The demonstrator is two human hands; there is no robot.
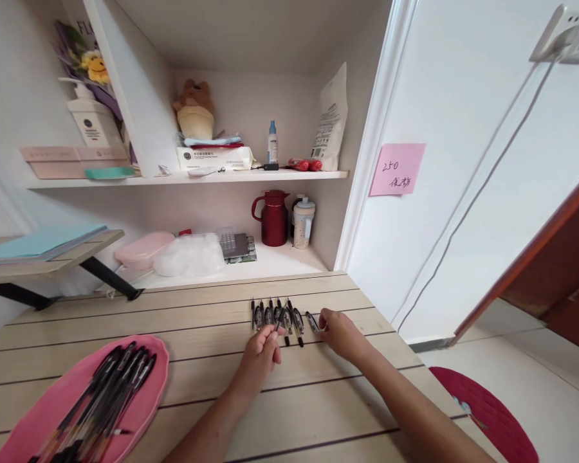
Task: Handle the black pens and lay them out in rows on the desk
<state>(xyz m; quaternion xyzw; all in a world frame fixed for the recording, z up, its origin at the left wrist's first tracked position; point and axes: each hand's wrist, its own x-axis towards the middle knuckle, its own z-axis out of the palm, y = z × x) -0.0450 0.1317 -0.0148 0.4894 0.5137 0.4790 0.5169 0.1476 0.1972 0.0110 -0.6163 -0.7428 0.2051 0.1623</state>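
Note:
Black pens (294, 317) lie in a row on the wooden table, tips pointing away from me, with dark pen caps (298, 319) with clips lying among them. My left hand (261, 354) is closed at the near side of the row. Its thumb and fingers pinch a slim dark pen piece (280, 317), mostly hidden, so whether it is a whole pen I cannot tell. To the right of the row, my right hand (340, 333) is closed on a pen cap (312, 321) with a shiny clip, held by its near end just above or on the table.
At the left, a pink scalloped tray (160, 379) holds many pens. Behind the table, a shelf (251, 177) carries a red thermos jug (275, 218), a cup (303, 222) and a plastic bag (189, 254). A black-legged stand (109, 278) with papers is at left.

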